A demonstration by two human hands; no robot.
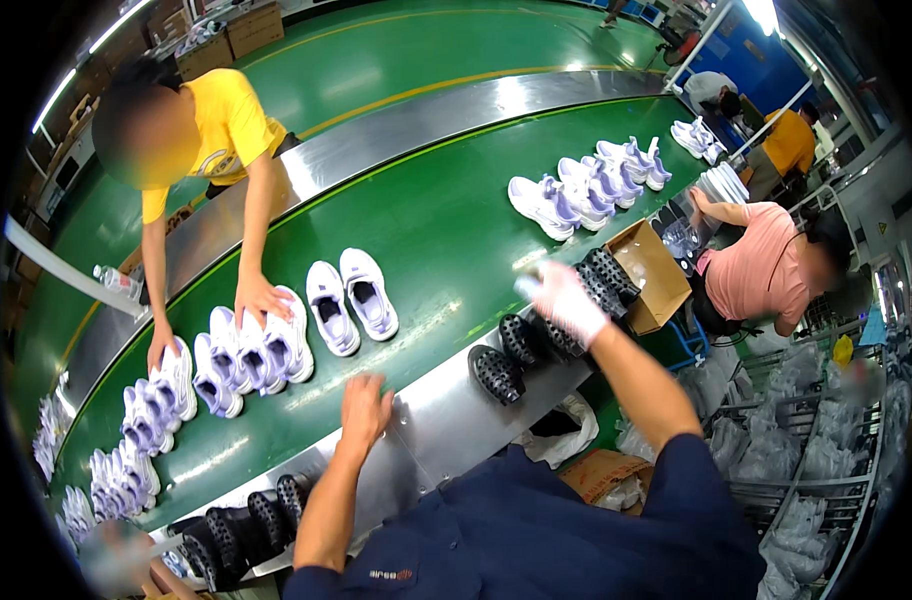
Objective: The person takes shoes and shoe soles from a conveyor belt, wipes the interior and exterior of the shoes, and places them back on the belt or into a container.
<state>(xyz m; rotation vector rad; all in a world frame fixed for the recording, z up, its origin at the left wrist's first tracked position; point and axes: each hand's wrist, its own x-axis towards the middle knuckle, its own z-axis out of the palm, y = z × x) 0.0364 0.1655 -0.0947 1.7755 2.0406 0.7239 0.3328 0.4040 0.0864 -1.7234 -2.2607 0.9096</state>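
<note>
My bare left hand (364,408) is over the metal edge of the conveyor, fingers extended and nothing in them. Just beyond it a pair of white and lavender sneakers (352,302) sits on the green belt. My right hand (568,304), in a pale glove, reaches over the belt's near edge. Its fingertips are smeared by motion, and I cannot make out whether the whitish patch there is a held thing. Closest to that hand are black, studded, shoe-shaped pieces (497,375) lined up on the metal ledge.
The green belt (446,250) curves past, with sneakers (588,187) at right and more at left. Across it, a person in yellow (231,125) handles sneakers. An open cardboard box (648,275) and a person in pink (761,265) are at right. More black studded pieces (246,530) stand lower left.
</note>
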